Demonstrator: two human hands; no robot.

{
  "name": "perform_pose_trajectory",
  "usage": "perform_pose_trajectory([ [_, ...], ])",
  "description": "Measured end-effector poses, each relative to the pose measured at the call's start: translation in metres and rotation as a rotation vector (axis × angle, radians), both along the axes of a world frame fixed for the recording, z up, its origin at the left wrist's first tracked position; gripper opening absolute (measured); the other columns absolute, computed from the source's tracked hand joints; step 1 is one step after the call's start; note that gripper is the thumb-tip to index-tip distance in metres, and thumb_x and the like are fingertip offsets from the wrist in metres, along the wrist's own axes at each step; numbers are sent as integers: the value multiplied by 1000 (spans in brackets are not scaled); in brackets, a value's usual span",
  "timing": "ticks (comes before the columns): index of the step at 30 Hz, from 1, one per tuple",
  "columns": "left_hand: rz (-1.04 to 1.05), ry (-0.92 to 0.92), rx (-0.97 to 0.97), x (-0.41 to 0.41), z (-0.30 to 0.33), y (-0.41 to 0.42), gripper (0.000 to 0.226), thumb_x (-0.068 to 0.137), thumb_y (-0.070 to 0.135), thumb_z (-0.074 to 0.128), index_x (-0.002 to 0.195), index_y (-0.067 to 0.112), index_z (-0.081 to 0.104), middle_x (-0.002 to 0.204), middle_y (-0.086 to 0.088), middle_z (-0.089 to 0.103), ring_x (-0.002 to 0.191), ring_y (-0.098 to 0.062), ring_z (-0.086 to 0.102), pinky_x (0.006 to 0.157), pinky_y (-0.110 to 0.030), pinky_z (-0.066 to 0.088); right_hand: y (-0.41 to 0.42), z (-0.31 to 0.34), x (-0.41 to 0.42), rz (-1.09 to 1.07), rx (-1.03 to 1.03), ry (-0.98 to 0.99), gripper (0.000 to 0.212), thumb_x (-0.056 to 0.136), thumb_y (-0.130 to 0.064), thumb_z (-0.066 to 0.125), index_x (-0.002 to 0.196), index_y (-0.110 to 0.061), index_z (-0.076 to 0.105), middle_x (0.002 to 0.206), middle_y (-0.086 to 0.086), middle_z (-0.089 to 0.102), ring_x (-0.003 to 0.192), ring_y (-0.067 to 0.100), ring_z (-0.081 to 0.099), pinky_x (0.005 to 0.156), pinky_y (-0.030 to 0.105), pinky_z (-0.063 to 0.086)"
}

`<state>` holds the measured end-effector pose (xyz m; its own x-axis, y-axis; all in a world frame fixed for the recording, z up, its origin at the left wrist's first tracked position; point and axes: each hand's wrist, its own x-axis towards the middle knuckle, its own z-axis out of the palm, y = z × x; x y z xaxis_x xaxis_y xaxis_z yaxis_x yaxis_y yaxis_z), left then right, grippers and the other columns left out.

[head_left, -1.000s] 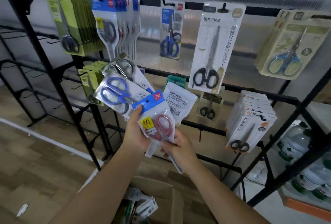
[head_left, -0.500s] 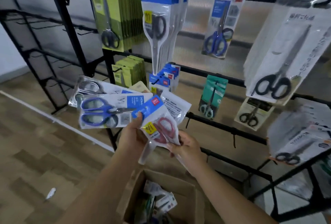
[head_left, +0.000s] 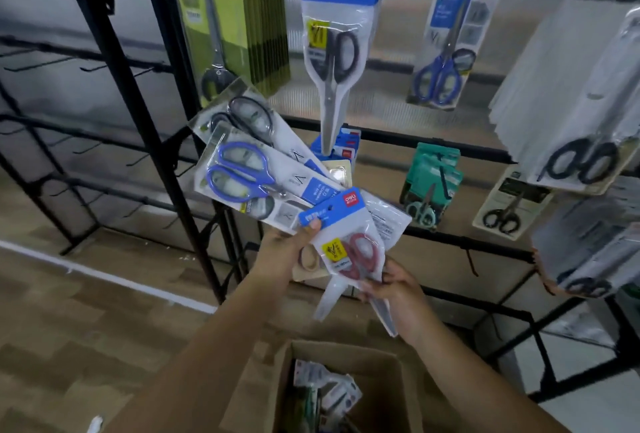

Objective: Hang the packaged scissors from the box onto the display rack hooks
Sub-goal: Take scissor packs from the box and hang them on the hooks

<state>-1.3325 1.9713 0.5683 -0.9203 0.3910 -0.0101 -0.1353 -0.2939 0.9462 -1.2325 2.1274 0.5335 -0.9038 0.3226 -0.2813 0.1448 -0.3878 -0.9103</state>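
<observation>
My left hand [head_left: 289, 252] grips a fan of several scissor packs in front of the black display rack [head_left: 156, 86]. A blue-handled pack [head_left: 242, 179] and a black-handled pack [head_left: 249, 117] point up and left. The red-handled pack [head_left: 349, 249] with a blue header lies on top, under my left thumb. My right hand [head_left: 394, 290] pinches the lower edge of that red-handled pack. The open cardboard box [head_left: 391, 387] sits below my arms with more packs [head_left: 325, 387] inside.
Packs hang on the rack's hooks: green ones [head_left: 235, 17] top left, a blue-header pack [head_left: 334, 41] centre, a blue-handled pack [head_left: 446, 48], large white packs [head_left: 585, 86] right, teal packs [head_left: 429, 183] lower. Bare hooks [head_left: 52, 65] stick out on the left rack. Wooden floor lies left.
The view has swung left and closer to the rack. The fan of packs in my left hand has tilted more upright. Both hands keep their hold on the packs.
</observation>
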Motion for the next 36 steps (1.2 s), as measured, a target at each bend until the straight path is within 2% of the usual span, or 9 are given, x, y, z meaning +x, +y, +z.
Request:
perform_pose_trajectory([
  [2,-54,119,-41,-10,1,-10,8,82,18,65,76,22,69,92,-20,60,73,-27,60,73,-33,54,3,-2,-1,-53,-36,-6,36,81,18,50,109,-2,62,92,11,68,78,23,59,68,35,46],
  [6,-108,144,-44,-34,3,-35,6,77,22,71,81,25,76,70,-8,67,70,-17,65,72,-27,56,15,-9,5,-126,-12,-60,29,87,7,48,103,-10,67,98,16,65,94,33,55,95,51,40],
  [9,-143,140,-75,-46,-1,-48,9,75,24,67,74,26,76,60,1,66,60,-12,63,68,-26,56,15,-10,6,-162,57,-147,22,90,2,50,102,-9,65,102,21,64,98,36,57,98,52,42],
  [17,-144,94,-129,-61,-21,-62,30,84,9,64,73,34,77,61,9,70,62,-4,67,59,-17,53,-3,-16,18,-261,194,-207,17,85,6,54,94,-2,66,93,17,67,87,32,59,86,44,47],
  [21,-184,110,-134,-71,-25,-76,11,76,22,69,81,29,77,71,3,72,72,-11,69,70,-26,57,-7,-15,18,-296,208,-198,18,83,8,56,92,-2,67,84,9,71,78,25,64,69,33,51],
  [24,-176,84,-110,-77,-28,-82,19,75,22,69,93,21,73,94,-6,74,90,-22,68,84,-38,55,-12,-2,1,-303,187,-150,16,85,7,54,88,-4,65,78,8,68,69,18,64,63,28,52],
  [27,-143,63,-119,-79,-29,-88,18,80,14,67,97,17,70,95,-10,72,93,-27,66,88,-45,51,-22,17,-27,-305,162,-77,12,85,3,55,82,-4,65,65,2,67,56,15,60,54,26,50],
  [33,-139,85,-161,-79,-31,-106,26,84,9,63,110,5,63,86,2,74,79,-8,70,63,-16,53,-52,35,-68,-290,188,-8,7,87,-5,62,83,-7,67,76,6,64,59,13,57,48,20,46],
  [36,-108,79,-167,-80,-31,-114,28,84,8,64,111,7,63,93,2,74,81,-8,70,62,-16,53,-60,28,-73,-333,163,-109,10,86,-7,64,76,-6,65,70,8,59,56,16,54,44,17,45],
])
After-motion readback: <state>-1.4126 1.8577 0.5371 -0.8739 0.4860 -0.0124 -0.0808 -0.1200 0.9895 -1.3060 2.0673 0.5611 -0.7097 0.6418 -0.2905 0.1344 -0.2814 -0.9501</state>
